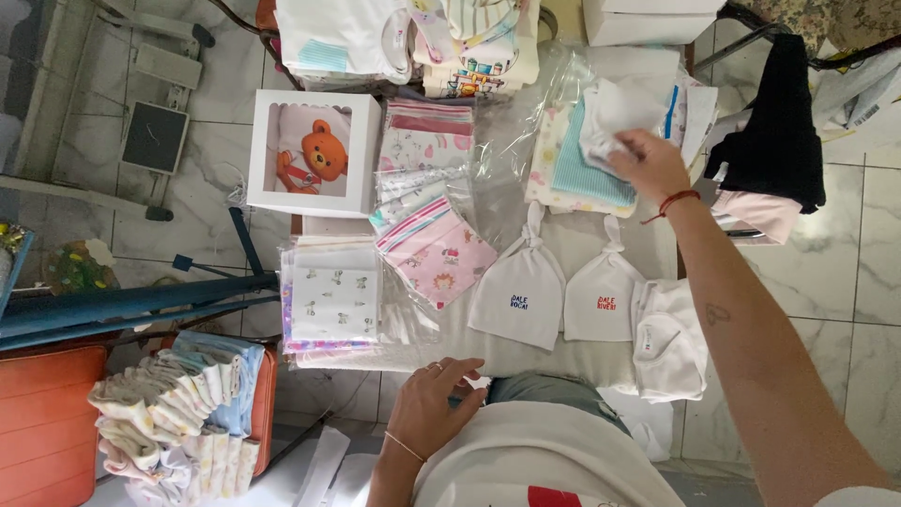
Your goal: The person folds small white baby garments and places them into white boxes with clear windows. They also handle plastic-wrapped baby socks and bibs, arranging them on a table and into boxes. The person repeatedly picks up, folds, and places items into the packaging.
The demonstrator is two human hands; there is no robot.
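Note:
My right hand [649, 165] reaches to the far right of the table and grips a small white garment [615, 115] on top of a stack of folded baby cloths, one striped teal [587, 169]. My left hand [435, 402] rests at the near table edge, fingers loosely spread, holding nothing that I can see. Between the hands lie two white knotted baby hats [522, 291] [601, 293] and a folded white garment [668, 340].
A white box with an orange teddy bear [314, 152] stands at the left. Bagged printed cloths [427, 202] and a butterfly-print pack [333, 299] lie beside it. More folded clothes [413, 38] and white boxes [648, 19] sit at the back. A pile of cloths [178, 413] rests on an orange case.

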